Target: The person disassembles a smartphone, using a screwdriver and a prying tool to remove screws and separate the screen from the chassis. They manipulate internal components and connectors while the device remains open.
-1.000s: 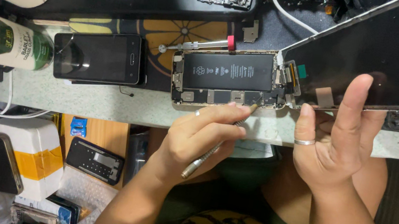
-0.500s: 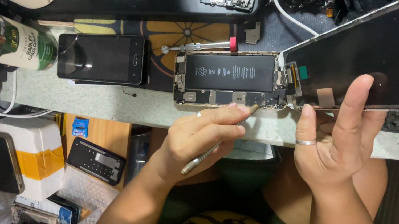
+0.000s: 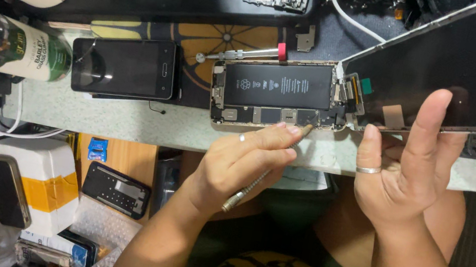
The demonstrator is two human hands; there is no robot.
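While the workbench (image 3: 124, 121) carries the clutter, the lifted phone screen panel (image 3: 443, 65) leans tilted, propped by the right hand (image 3: 402, 174), fingers open and extended against its edge. Just left lies the opened phone body (image 3: 277, 92), its black battery exposed. The left hand (image 3: 239, 166) grips a thin screwdriver (image 3: 263, 176), tip touching the phone's lower edge.

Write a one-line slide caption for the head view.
Left hand works a screwdriver on an opened phone while right hand props up its screen.
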